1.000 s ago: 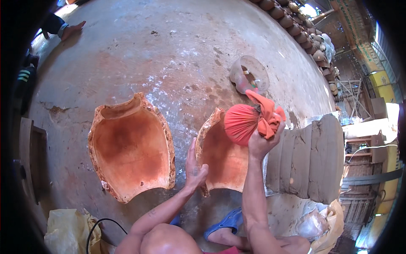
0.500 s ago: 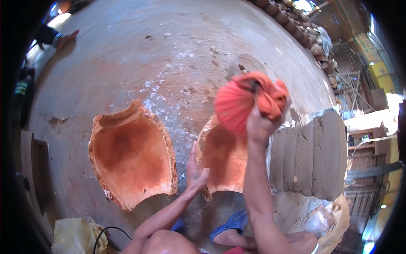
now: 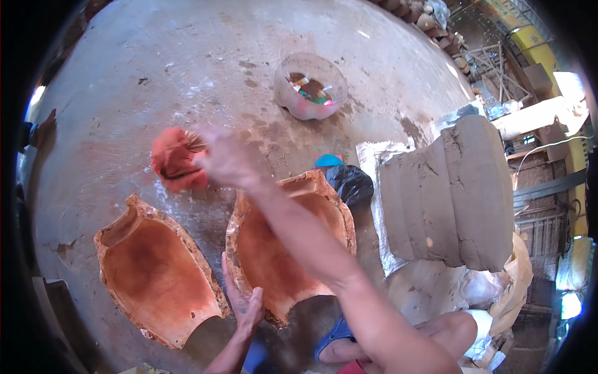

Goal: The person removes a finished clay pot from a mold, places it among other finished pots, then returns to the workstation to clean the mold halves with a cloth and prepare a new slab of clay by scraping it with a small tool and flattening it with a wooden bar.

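Note:
My right hand point(image 3: 221, 159), blurred, grips an orange cloth bundle point(image 3: 174, 156) up and left of the right-hand hollow terracotta-coloured mould half point(image 3: 280, 249); my forearm crosses over that half, hiding part of it. My left hand point(image 3: 243, 299) holds the lower left rim of the same half, with fingers along its outside and thumb by the edge. A matching half point(image 3: 149, 262), with a rough, crusted rim, lies open side up to the left.
A translucent bowl point(image 3: 308, 87) holds small items. A blue object point(image 3: 328, 160), black plastic point(image 3: 349, 187) and a thick stack of grey clay slabs point(image 3: 436, 199) lie at right. Pots point(image 3: 427, 19) line the back. Another person's bare limb point(image 3: 45, 128) shows at far left.
My right hand has swung left with the orange bundle, from above the right-hand half to beyond it, uncovering the bowl and blue object. The view has shifted; my left hand still holds the rim.

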